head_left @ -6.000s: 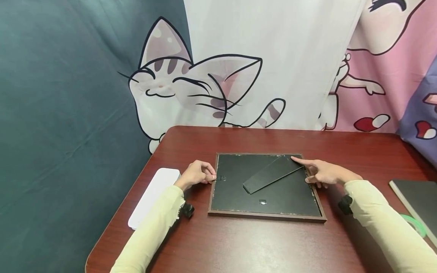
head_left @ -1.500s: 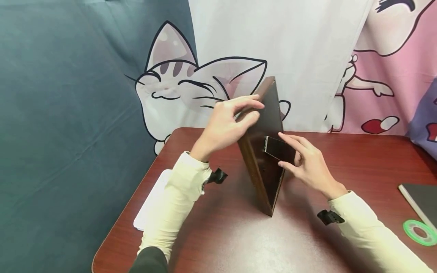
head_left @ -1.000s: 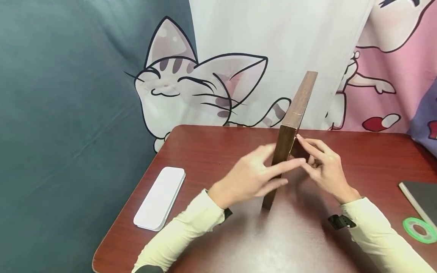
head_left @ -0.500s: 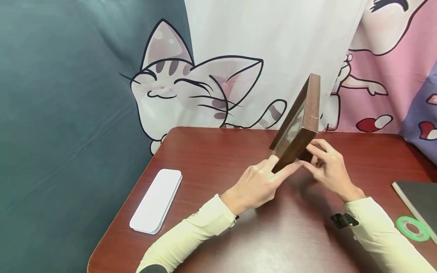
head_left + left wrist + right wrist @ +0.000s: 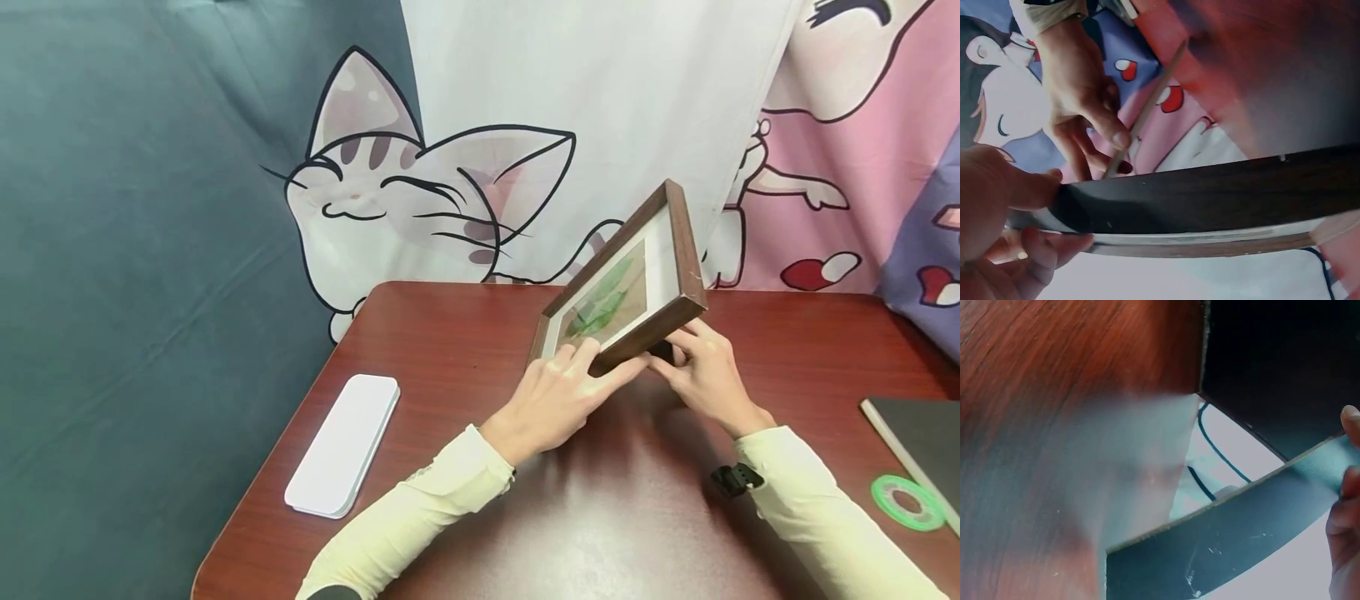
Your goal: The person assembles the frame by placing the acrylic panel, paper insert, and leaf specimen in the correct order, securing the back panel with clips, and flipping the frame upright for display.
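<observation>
A picture frame (image 5: 682, 250) with a brown wooden border stands tilted in the air above the table, its face toward the left, showing a green leaf picture in a white mat. My left hand (image 5: 551, 404) grips its near lower edge, thumb on one side and fingers on the other, as the left wrist view also shows. Behind the frame, my right hand (image 5: 708, 379) pinches the black easel stand (image 5: 1229, 531), which swings out from the backing (image 5: 1279, 369). In the left wrist view the stand is a thin strip (image 5: 1147, 112) between the right thumb and fingers.
A white flat case (image 5: 345, 446) lies on the red-brown table (image 5: 450, 333) at the left. Toward the right are a green tape roll (image 5: 907, 502) and a dark book or folder (image 5: 922, 437). A curtain printed with cartoon cats (image 5: 360, 192) hangs behind.
The frame lay face down, then was raised on edge. It has since turned to show its picture. My left hand moved from its top to the lower edge; the right hand stays at the stand.
</observation>
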`<state>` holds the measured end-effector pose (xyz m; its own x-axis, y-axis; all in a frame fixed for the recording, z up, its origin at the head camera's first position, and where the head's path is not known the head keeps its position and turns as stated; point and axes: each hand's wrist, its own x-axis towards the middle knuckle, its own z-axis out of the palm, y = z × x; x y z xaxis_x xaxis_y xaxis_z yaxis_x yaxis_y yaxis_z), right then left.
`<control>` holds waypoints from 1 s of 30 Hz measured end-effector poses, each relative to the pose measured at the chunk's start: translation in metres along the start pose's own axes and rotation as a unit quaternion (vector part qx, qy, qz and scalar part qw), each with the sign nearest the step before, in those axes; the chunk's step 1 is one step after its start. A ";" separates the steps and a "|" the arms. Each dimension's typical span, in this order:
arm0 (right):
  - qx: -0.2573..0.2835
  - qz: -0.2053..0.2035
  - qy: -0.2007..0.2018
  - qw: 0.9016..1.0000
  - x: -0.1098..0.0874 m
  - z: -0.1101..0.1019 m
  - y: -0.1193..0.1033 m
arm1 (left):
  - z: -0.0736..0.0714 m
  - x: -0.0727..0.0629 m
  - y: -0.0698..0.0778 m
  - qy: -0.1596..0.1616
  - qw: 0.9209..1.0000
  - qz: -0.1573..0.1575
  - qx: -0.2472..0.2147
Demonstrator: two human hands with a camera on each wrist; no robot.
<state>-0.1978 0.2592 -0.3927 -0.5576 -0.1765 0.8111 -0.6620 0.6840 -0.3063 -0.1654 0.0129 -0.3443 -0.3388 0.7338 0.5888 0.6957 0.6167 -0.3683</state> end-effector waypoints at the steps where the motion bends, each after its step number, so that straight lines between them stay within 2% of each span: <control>1: -0.006 0.000 0.001 1.000 0.000 0.000 0.001 | 0.002 -0.001 -0.002 0.011 1.000 0.005 0.006; 4: -0.019 -0.003 0.003 1.000 -0.002 0.000 0.003 | 0.008 -0.002 -0.008 0.048 0.999 0.025 0.004; 6: -0.023 -0.003 0.000 1.000 -0.003 0.000 0.003 | 0.013 -0.004 -0.013 0.068 0.997 0.039 -0.022; 9: -0.026 0.008 -0.001 1.000 -0.003 -0.005 0.000 | 0.019 -0.007 -0.023 0.083 0.990 0.049 -0.102; 12: -0.001 0.066 0.024 0.998 -0.001 -0.014 -0.012 | 0.024 -0.011 -0.031 0.083 0.975 0.043 -0.201; 14: 0.037 0.128 0.071 0.989 0.003 -0.021 -0.026 | 0.026 -0.015 -0.036 0.079 0.964 0.032 -0.251; 16: 0.095 0.177 0.136 0.970 0.009 -0.029 -0.042 | 0.027 -0.019 -0.039 0.072 0.956 0.025 -0.282; 18: 0.136 0.192 0.193 0.953 0.016 -0.036 -0.060 | 0.028 -0.022 -0.041 0.064 0.952 0.019 -0.299; 20: 0.147 0.173 0.232 0.946 0.023 -0.040 -0.078 | 0.028 -0.024 -0.043 0.059 0.950 0.015 -0.307; 22: 0.140 0.145 0.254 0.946 0.029 -0.042 -0.092 | 0.027 -0.025 -0.043 0.057 0.950 0.015 -0.306; 27: 0.052 0.083 0.273 0.957 0.037 -0.038 -0.107 | 0.027 -0.025 -0.038 0.054 0.956 0.019 -0.287; 30: -0.003 0.055 0.288 0.956 0.039 -0.035 -0.108 | 0.026 -0.024 -0.033 0.051 0.960 0.021 -0.274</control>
<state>-0.1303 0.2030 -0.3101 -0.2554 0.3148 0.9142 -0.6117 0.6796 -0.4049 -0.1963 -0.0179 -0.3649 -0.2597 0.7054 0.6595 0.9455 0.3248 0.0249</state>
